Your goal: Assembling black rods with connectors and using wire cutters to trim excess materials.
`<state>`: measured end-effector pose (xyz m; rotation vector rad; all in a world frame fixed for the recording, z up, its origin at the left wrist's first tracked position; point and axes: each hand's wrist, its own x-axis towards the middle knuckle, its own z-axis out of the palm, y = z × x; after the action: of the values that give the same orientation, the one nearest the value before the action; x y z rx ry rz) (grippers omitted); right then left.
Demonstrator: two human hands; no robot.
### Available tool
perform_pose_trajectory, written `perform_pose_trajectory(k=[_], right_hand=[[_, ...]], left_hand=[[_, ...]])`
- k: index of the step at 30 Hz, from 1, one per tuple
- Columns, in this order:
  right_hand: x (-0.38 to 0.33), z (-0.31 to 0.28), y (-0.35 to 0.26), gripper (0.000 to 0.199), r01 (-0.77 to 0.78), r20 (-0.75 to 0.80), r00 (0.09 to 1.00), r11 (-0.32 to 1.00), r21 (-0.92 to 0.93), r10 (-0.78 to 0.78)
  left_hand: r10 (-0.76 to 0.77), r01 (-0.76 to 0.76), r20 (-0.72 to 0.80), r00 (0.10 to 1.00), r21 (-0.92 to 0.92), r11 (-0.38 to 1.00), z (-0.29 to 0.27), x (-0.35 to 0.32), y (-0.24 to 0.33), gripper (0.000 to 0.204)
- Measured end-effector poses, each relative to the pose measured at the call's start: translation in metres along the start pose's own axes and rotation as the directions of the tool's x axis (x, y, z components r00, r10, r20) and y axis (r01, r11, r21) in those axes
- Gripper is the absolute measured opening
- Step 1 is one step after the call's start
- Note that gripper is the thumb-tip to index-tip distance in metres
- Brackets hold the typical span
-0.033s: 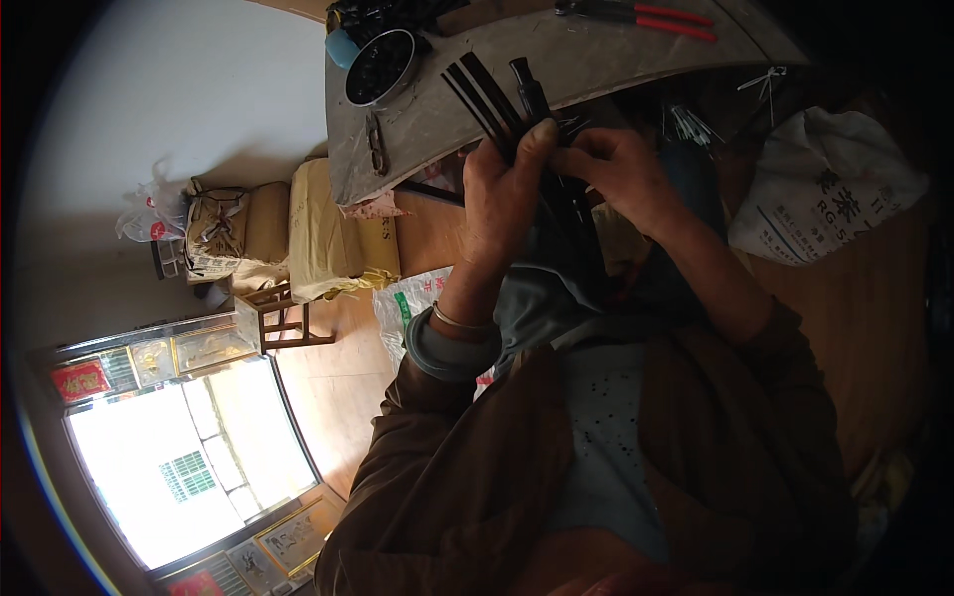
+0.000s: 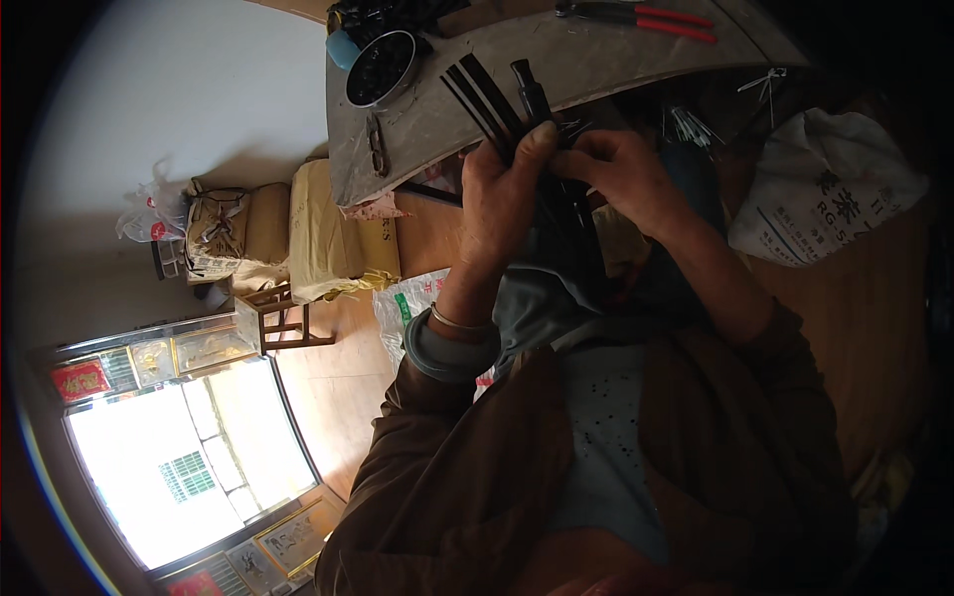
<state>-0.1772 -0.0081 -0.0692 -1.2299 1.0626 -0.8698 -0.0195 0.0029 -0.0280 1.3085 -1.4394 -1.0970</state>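
Black strips [image 2: 487,99], flat and narrow, are sticking up in a bundle out of the person's left hand [image 2: 502,194], which is wrapping closed around their lower ends, thumb pressing up near the top of the fist. Just beside it, the right hand [image 2: 621,174] is curling its fingers [image 2: 586,149] inward toward the same bundle, pinching something small and dark against it; what exactly is sitting between those fingertips I cannot tell. The upper ends of the strips are fanning out over the edge of a grey worktable [image 2: 596,60]. On that table, a round dark bowl [image 2: 381,68] is sitting near the left end, and red-handled pliers [image 2: 646,15] are lying well apart toward the far side. A white printed sack [image 2: 825,199] is slumping on the wooden floor to the right, and a small wooden stool [image 2: 273,318] is standing to the left beside yellowish bundles [image 2: 333,238].
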Motion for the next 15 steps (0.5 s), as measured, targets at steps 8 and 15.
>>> perform_pose_trajectory(k=[8,15], right_hand=[[0.004,-0.005,0.002,0.035,-0.079,0.100,0.993,0.972,0.223,0.058],[0.007,-0.007,0.006,0.032,-0.130,0.168,0.983,0.942,0.310,0.080]], left_hand=[[-0.013,0.052,0.113,0.994,-0.353,0.934,0.004,0.004,-0.011,0.030],[-0.028,0.090,0.140,0.990,-0.454,0.886,0.005,-0.001,-0.007,0.032]])
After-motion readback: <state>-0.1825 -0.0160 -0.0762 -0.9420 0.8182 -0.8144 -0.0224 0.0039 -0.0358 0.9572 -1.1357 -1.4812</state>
